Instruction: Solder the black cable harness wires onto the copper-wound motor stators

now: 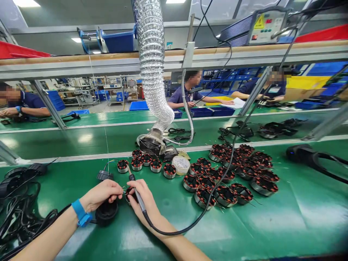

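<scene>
My left hand [104,194], with a blue wristband [81,213] at its wrist, pinches thin wires beside a copper-wound stator ring. My right hand [143,201] is closed around a soldering iron [138,194], its tip pointing up and away, and its fingers also touch that stator [128,195], which they partly cover. A round black housing [106,213] lies just below my left hand. Behind the hands, several more stators [123,166] stand on the green table [168,210] near a round tub [181,165].
Many stators [225,195] are grouped at the right, and black cables [19,214] pile up at the left. A silver duct [152,61] hangs down to a fan [150,145]. The iron's cord loops across the right side. People sit beyond the bench.
</scene>
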Available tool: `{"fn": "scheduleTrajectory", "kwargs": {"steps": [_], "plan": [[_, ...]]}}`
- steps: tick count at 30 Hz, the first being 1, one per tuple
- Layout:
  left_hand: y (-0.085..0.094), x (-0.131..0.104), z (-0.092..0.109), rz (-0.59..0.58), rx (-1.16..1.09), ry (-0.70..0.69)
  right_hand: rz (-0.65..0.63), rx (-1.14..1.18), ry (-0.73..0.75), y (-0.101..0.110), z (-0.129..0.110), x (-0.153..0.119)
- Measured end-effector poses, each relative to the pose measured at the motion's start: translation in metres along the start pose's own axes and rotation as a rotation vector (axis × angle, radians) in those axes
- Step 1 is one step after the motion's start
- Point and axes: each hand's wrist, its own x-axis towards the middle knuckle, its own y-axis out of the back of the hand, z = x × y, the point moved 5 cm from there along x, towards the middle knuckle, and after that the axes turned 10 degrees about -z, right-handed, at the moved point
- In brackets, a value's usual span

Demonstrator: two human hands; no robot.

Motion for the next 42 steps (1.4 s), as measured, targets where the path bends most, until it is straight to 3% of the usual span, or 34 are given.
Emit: {"fn": "scheduleTrajectory", "kwargs": {"steps": [10, 21, 31, 38, 42], "plan": [[-0.011, -0.003, -0.003, 0.001, -0.05, -0.012, 0.091, 0.008, -0.01, -0.007, 0.01, 0.001], [-0.027, -0.006, -0.008, 0.059, -0.053, 0.033, 0.283, -0.019, -0.093, 0.027, -0.01, -0.016], [-0.03, -0.007, -0.013, 0.134, -0.102, -0.006, 0.037, -0.14, -0.118, 0.008, 0.011, -0.025], [-0.032, -0.005, -0.019, 0.192, -0.092, -0.034, 0.053, -0.13, -0.133, 0.008, 0.012, -0.026], [-0.032, -0.006, -0.019, 0.205, -0.094, -0.032, 0.142, -0.143, -0.088, 0.015, 0.007, -0.025]]}}
